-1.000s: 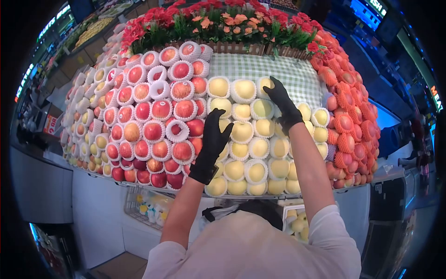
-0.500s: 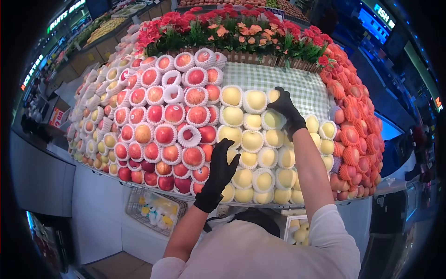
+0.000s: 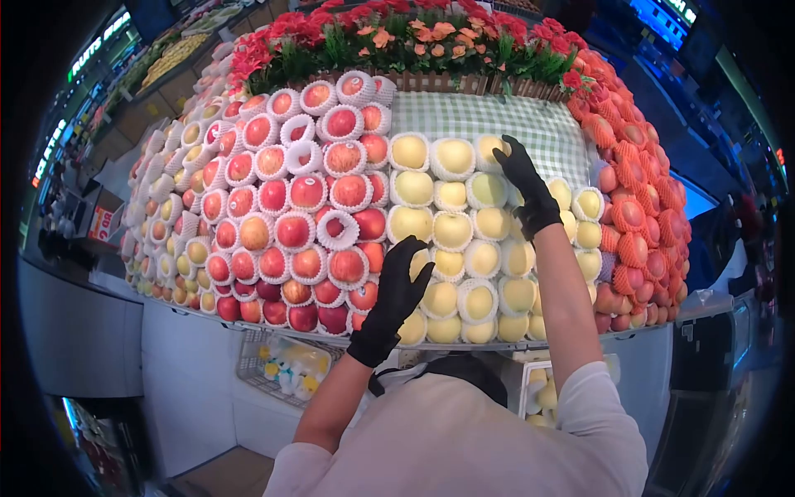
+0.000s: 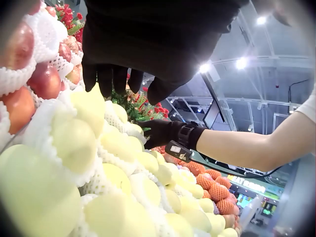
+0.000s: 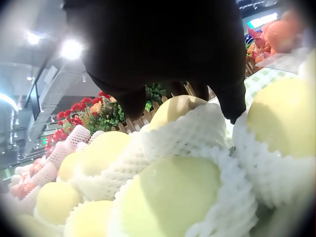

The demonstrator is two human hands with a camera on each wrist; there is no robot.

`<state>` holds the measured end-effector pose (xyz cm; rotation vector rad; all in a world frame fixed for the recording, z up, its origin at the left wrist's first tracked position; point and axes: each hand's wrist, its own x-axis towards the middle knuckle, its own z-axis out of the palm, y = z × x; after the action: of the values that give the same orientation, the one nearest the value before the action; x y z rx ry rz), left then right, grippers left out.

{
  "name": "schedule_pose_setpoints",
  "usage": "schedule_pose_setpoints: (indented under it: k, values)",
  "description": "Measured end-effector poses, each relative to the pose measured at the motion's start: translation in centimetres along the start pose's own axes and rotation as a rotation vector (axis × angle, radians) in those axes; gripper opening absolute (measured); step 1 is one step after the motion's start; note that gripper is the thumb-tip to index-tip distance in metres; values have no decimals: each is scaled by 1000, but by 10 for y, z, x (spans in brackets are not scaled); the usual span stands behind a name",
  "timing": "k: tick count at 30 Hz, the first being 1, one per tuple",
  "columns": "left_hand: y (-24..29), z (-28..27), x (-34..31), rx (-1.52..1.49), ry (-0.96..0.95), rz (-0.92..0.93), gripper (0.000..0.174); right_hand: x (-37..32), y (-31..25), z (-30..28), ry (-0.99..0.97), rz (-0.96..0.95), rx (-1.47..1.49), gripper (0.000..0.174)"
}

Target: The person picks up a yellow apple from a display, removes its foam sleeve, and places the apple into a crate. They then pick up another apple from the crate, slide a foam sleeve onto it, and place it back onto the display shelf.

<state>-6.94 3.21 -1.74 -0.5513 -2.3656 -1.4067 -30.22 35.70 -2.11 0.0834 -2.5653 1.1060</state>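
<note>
Right hand (image 3: 530, 189) — fingers curled round round yellow fruit in white foam netting (image 3: 490, 152); left hand (image 3: 398, 288) — thumb and fingers spread beside matching fruit (image 3: 420, 263).

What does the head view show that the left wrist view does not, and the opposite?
Only the head view: the green checked cloth and the mesh basket below the display.

Only the left wrist view: the ceiling lamp and the label on the device at the right wrist.

Both: left hand, right hand, yellow fruits, red flowers.
</note>
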Motion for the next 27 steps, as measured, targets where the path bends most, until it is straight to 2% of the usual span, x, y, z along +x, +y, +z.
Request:
schedule_pose_setpoints:
  k: [3, 7, 8, 12, 13, 15, 17, 18, 20, 24, 26, 27]
  values:
    - [-1, 0, -6, -21, 4, -37, 38, -15, 2, -14, 56, 116, 45, 44]
    - [2, -6, -12, -79, -8, -79, 32, -50, -4, -38, 194, 78, 290, 28]
    - [1, -8, -14, -84, -21, -91, 30, -70, -40, -48, 233, 209, 477, 34]
    - [-4, -13, -23, -159, -18, -104, 21, -123, -48, -67, 155, 258, 402, 42]
    - [-4, -16, -25, -178, -13, -86, 19, -137, -41, -67, 130, 300, 303, 40]
    - [-7, -15, -28, -211, 47, -158, 13, -174, -9, -65, 137, -177, -32, 41]
    - [-9, -16, -29, -204, 11, -221, 13, -223, -17, -75, 101, 84, 76, 31]
    - [-8, -16, -29, -212, -10, -238, 17, -247, -4, -75, 142, -77, -3, 21]
    - [-6, -15, -33, -228, -57, -277, 28, -291, 11, -79, 160, -144, -93, 11]
    - [-24, -3, -42, -261, -163, -329, 40, -365, 8, -90, 67, 215, -127, 11]
    - [-25, 2, -40, -253, -196, -307, 44, -392, 10, -91, 63, 142, -318, 7]
    - [-21, 3, -38, -304, -213, -335, 43, -401, 11, -90, 73, -23, -502, 3]
